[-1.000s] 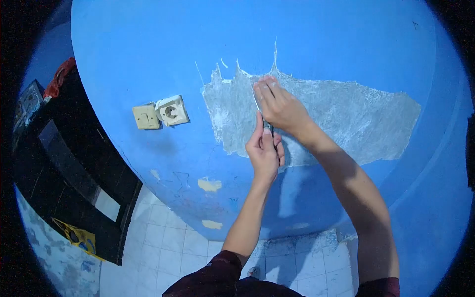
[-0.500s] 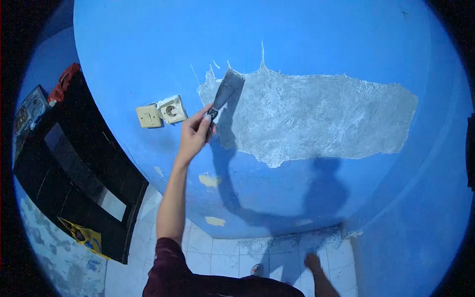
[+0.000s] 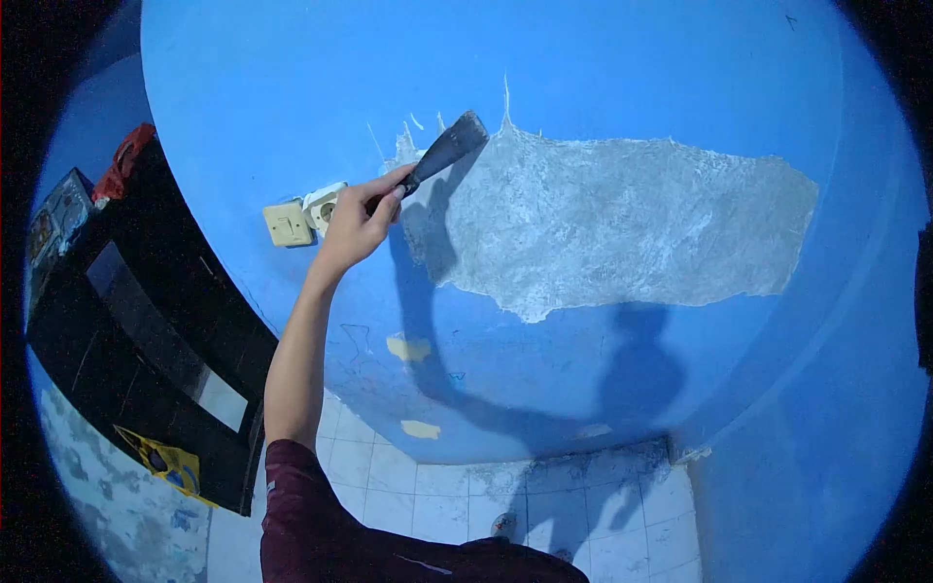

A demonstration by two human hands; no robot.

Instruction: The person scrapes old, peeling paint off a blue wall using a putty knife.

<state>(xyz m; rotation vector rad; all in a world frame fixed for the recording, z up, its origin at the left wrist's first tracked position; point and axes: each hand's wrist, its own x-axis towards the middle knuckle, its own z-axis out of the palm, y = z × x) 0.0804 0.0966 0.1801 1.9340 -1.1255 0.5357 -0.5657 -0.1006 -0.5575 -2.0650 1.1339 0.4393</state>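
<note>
My left hand [image 3: 362, 222] is closed round the dark handle of a putty knife [image 3: 449, 151]. The wide metal blade tilts up and to the right, over the upper left edge of a bare grey patch [image 3: 622, 223] in the blue wall [image 3: 583, 68]. Whether the blade touches the wall I cannot tell. Thin pale cracks run upward from the patch's top edge. Partly behind my left hand is a white socket [image 3: 326, 206], with a cream switch [image 3: 288, 223] beside it. My right hand is out of view.
A dark cabinet [image 3: 146, 321] stands at the left, with a red bag [image 3: 124, 160] on top and a yellow bag [image 3: 170, 466] at its lower end. Below the wall lies a white tiled floor [image 3: 437, 515]. My shadow falls across the wall.
My left hand has moved left and slightly up, and the putty knife now tilts further to the right. My right hand, low in the frame before, has gone out of view.
</note>
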